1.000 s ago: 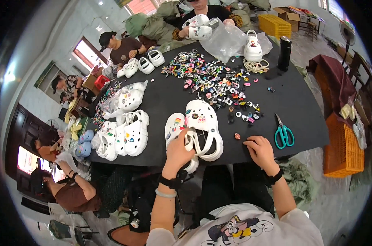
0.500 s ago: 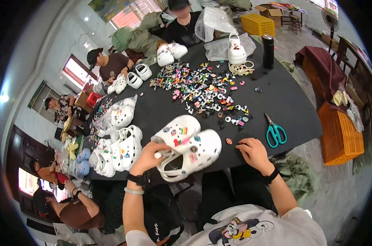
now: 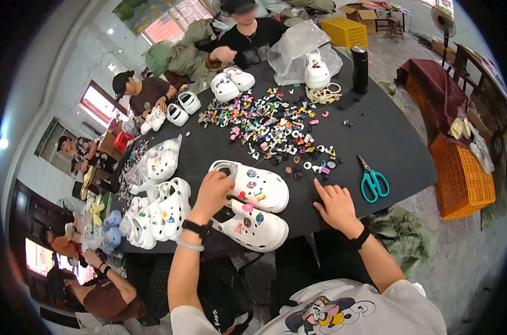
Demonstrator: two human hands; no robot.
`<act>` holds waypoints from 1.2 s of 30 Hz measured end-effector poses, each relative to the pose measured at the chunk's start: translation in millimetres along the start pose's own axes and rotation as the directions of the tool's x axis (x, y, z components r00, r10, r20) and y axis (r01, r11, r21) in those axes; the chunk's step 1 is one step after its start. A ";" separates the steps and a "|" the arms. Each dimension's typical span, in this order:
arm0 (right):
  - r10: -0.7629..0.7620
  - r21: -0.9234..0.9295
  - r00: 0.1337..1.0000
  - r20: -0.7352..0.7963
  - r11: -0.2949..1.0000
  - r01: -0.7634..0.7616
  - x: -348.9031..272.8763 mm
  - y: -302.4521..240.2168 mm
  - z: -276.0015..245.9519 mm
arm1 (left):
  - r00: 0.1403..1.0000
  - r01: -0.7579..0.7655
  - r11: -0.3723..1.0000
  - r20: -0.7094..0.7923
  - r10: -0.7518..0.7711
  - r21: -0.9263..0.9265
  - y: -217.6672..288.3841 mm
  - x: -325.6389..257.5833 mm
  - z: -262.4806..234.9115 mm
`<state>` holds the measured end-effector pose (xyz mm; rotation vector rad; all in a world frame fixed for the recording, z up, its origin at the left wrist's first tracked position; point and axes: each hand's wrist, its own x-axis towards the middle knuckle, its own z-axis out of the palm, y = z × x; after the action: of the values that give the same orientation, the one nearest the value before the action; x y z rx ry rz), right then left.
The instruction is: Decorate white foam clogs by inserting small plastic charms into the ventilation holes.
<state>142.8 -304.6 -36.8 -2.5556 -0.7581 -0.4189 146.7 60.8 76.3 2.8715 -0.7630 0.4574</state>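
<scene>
White clogs [image 3: 263, 188] swung toes-right, between hands [image 3: 211, 195], left gripping.

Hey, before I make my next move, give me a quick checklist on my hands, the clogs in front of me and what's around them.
1. Left hand on the pair of white clogs: ok, its fingers are at the heel end.
2. Right hand free: ok, nothing visible in it.
3. Charms on both uppers: ok, colourful ones show on each clog.
4. Charms pushed fully in: cannot tell, their backs are hidden.
5. Near clog fully supported by the black table: cannot tell, it is at the near edge.
6. Scissors apart from the right hand: ok, they lie to its right, not touching.
</scene>
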 end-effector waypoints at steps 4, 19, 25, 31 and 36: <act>-0.017 0.074 0.998 -0.057 0.997 0.021 1.2 2.4 -0.6 | 0.999 0.036 0.999 -0.035 -0.036 -0.004 -4.1 4.2 -2.5; -0.107 0.549 0.993 -0.054 0.827 0.119 52.0 -33.6 -1.6 | 0.356 0.500 0.240 -0.055 -0.933 -0.832 144.6 -136.1 56.8; -0.094 0.707 0.969 0.229 0.700 -0.099 97.3 -53.2 45.5 | 0.467 0.291 0.167 -0.012 -0.884 -0.942 184.7 -111.0 87.5; -0.095 0.619 0.968 0.232 0.782 -0.072 89.8 -60.4 22.2 | 0.605 0.470 0.572 -0.226 -0.763 -0.672 171.2 -110.7 95.4; 0.046 0.445 0.982 0.185 0.887 -0.126 50.9 -62.5 -2.3 | 0.584 0.481 0.409 -0.065 -0.809 -0.775 161.1 -123.2 63.9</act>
<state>147.5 -236.3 5.8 -2.1827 -0.6996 0.0137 -19.7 -34.3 -15.5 1.9478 0.3196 0.5117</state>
